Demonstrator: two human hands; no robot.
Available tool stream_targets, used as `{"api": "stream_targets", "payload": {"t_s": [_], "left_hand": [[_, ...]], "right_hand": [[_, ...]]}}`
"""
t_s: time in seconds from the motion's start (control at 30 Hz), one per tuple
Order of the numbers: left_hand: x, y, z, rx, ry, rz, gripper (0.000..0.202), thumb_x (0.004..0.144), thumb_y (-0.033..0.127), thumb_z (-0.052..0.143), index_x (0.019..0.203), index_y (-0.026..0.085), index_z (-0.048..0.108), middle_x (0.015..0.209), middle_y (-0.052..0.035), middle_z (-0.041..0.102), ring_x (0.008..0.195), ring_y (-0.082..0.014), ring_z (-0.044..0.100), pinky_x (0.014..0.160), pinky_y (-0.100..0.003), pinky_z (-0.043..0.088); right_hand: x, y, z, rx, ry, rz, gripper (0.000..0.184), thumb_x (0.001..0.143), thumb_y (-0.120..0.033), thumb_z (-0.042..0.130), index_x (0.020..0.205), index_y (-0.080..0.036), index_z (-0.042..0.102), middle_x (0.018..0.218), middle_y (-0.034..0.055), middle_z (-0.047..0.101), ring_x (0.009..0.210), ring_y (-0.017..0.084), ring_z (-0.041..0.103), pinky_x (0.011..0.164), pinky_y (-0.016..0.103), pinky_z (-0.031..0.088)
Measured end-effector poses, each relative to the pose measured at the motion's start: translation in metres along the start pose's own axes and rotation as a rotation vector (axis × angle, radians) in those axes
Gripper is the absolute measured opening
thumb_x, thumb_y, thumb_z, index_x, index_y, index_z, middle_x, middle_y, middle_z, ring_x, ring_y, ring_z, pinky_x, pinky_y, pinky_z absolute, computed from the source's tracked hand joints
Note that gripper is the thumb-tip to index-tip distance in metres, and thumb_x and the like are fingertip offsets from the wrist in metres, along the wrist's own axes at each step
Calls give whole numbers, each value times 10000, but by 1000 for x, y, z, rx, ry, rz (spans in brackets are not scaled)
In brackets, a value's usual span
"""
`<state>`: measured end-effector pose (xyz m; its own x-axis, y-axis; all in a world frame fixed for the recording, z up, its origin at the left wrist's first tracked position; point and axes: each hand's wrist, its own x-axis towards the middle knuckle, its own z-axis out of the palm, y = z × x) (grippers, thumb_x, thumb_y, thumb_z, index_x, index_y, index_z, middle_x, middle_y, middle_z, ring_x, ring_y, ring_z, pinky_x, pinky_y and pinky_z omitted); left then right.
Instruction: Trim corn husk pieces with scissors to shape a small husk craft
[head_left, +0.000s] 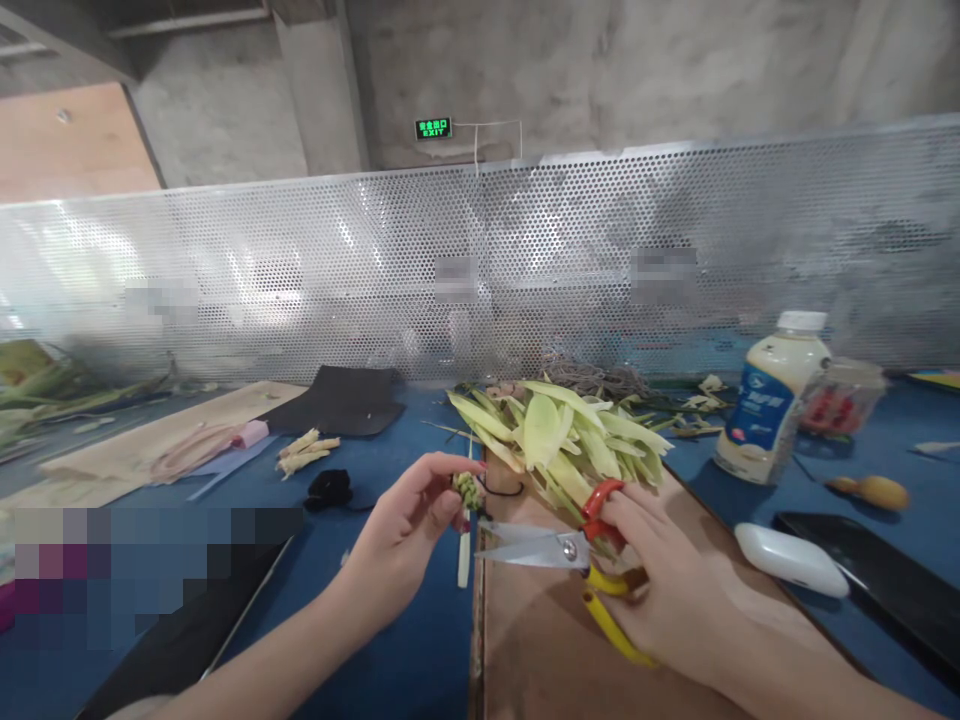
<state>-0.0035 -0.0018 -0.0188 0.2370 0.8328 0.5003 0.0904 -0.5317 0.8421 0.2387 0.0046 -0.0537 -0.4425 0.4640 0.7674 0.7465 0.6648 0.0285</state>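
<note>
Between the thumb and fingers of my left hand (pixel 420 510) is a small green, knobbly woven piece (pixel 468 490), with a dark cord trailing from it to the right. My right hand (pixel 667 570) grips a pair of scissors (pixel 555 550) with red and yellow handles. Its blades are slightly parted and point left, just below and right of the green piece. A narrow pale strip (pixel 464 558) hangs or lies beneath my left fingers; I cannot tell which. Behind both hands lies a heap of pale green husks (pixel 559 430) on a brown board (pixel 540 640).
A white-capped bottle (pixel 765 400) stands at the right, before a clear tub (pixel 844 400) with red contents. Nearby lie a white case (pixel 791 560), a dark phone-like slab (pixel 885 570) and a small gourd (pixel 881 492). Left are black sheet (pixel 334 400) and black cord bundle (pixel 330 490). A perforated metal screen (pixel 337 270) spans behind.
</note>
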Motion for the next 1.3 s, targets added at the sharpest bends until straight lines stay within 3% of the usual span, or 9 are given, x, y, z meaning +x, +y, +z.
{"api": "stream_targets", "payload": {"t_s": [0.43,0.6,0.87,1.03,1.3], "left_hand": [[-1,1,0,1,-31,18,192,885,277,422,1022,247,552,831,2,531,702,-109,494,661,-219,439],[-1,1,0,2,-35,31,192,885,266,420,1022,256,554,856,2,541,699,-105,495,661,-216,445],[-2,1,0,7,-26,27,194,881,262,426,1023,246,557,853,-4,547,702,-110,503,658,-219,448],[-2,0,-1,21,-35,28,197,883,270,422,1031,249,551,843,-3,542,709,-113,510,666,-225,440],[-2,2,1,30,-36,11,189,882,272,428,1017,248,559,858,-5,536,721,-114,507,674,-222,439]], "right_hand": [[1,2,3,55,-19,15,245,610,-130,511,819,-191,398,759,49,476,696,201,449,583,335,402],[-1,2,4,-8,18,-31,260,636,-151,492,878,-181,401,864,102,520,807,257,481,609,362,405],[1,1,3,-5,17,-24,267,647,-146,481,904,-168,413,880,113,516,781,245,471,583,349,406],[0,3,4,85,-50,39,239,609,-112,499,813,-192,403,769,49,466,708,200,429,608,347,410],[2,1,0,56,-26,23,287,582,-115,506,842,-188,409,788,52,469,723,203,446,604,331,408]]}}
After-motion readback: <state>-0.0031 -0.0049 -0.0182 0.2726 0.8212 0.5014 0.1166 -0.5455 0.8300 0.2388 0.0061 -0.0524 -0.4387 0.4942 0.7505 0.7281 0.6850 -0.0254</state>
